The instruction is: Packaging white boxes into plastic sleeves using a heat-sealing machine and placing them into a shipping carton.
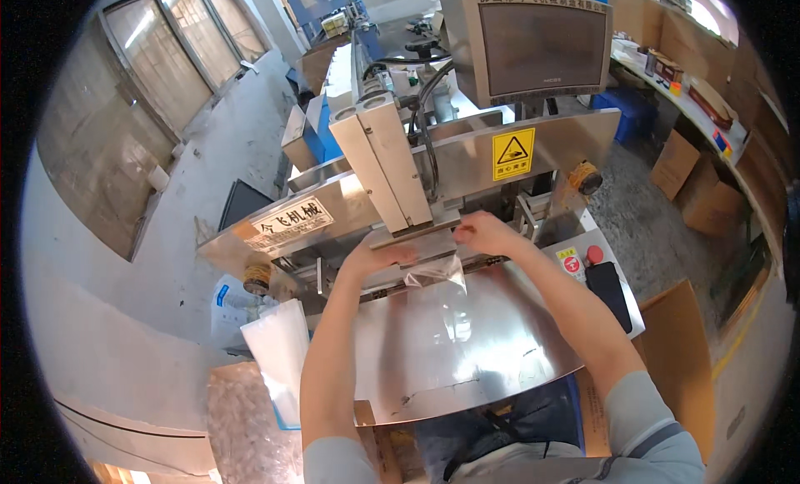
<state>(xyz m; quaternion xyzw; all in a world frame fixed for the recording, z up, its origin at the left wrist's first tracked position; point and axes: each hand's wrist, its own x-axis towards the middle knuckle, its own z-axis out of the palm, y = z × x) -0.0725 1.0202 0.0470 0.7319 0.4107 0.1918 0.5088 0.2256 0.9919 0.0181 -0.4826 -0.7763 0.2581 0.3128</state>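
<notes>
Far left: windows [158, 59] in a grey wall, concrete floor below. Lower left, a stack of clear bags [279, 351] stands upright just beside the table's left edge, w/ a heap of crinkled plastic [246, 426] under it.

Centre: steel table [500, 342], shiny, curved front edge. Behind it the machine [400, 151], steel covers, cream head block tilted, black cables on top, yellow warning sticker [512, 153] on the right cover. Grey screen [542, 47] above, dark.

Left hand [379, 255] is at the machine's slot, fingers curled down on the top left edge of the bag [437, 276], pinching it as far as I can tell; thumb side hidden. Right hand [483, 232] is slightly higher and just right of it, fingers closed on the bag's top right edge, knuckles up. The bag is clear, thin, its mouth up at the slot between both hands, body hanging down onto the table's rear part. Hard to see its lower edge vs. the steel glare.

Both forearms come up from the lower edge, grey sleeves.

Right of the hands: control panel [596, 271] w/ a red round button [594, 254] and a black pad. Further right, cardboard sheet [675, 351] leaning by the table, brown boxes [696, 184] on the floor, long bench [692, 101] w/ small items along the wall.
</notes>
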